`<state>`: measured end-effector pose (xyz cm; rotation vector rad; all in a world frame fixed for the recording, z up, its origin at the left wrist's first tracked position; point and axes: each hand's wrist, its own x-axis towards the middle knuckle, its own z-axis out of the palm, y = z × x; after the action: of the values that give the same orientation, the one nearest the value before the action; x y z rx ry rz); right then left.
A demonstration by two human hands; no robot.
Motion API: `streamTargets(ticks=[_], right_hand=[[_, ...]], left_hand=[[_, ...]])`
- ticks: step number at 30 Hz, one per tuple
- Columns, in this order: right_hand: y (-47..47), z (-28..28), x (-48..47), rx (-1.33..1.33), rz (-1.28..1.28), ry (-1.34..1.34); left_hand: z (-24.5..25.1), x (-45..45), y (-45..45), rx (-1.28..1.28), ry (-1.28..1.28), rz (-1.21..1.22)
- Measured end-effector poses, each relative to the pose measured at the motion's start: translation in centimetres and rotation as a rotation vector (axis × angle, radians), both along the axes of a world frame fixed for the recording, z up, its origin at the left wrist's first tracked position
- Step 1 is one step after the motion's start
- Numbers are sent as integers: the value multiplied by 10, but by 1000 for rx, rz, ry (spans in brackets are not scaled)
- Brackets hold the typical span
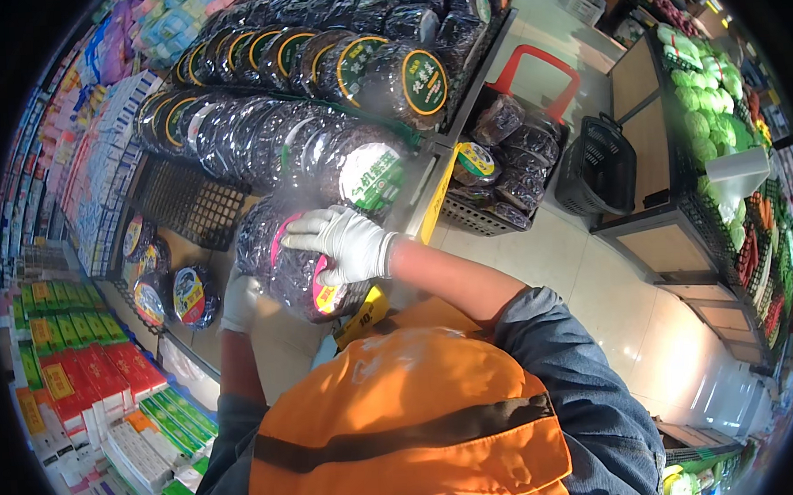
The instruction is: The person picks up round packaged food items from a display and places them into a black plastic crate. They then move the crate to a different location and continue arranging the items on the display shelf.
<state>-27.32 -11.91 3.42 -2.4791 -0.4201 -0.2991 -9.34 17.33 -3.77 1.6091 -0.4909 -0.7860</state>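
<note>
My right hand [343, 246], in a white glove, lies over a short row of round, dark, film-wrapped packs of dried seaweed [285, 279] with pink and yellow labels. At their left side is my left hand [242, 304], also gloved and partly hidden behind them; whether it grips them cannot be told. Just beyond my right hand stands a tight row of similar round packs [252, 144], the front one with a green and white label [371, 175]. Behind it, another row bears dark labels ringed in yellow [424, 82].
A basket with a red handle [537, 52] holds wrapped packs on the tiled floor, beside an empty black basket [599, 165]. Several packs [191, 296] lie in the display at left, near a black mesh tray [195, 203]. Boxed goods [97, 373] fill the lower left; a vegetable stand [647, 216] is at right.
</note>
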Motion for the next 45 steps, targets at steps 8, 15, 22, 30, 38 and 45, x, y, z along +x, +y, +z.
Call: streamTargets(ticks=[8, 15, 22, 30, 38, 45], right_hand=[[4, -3, 3, -28, -45, 39], [2, 17, 4, -111, -23, 90], [-167, -14, -29, 400, -484, -343], [-476, -216, -61, 947, -1856, 493], [-524, -279, -34, 1178, -1909, 437], [-461, -109, -142, 1462, -1324, -452]], left_hand=[[76, -34, -39, -83, -136, 238], [63, -79, -88, 509, -1005, 354], [69, -94, -94, 559, -954, 406], [74, -105, -99, 388, -681, 498], [81, -114, -102, 483, -541, 573], [73, -112, -96, 543, -628, 562]])
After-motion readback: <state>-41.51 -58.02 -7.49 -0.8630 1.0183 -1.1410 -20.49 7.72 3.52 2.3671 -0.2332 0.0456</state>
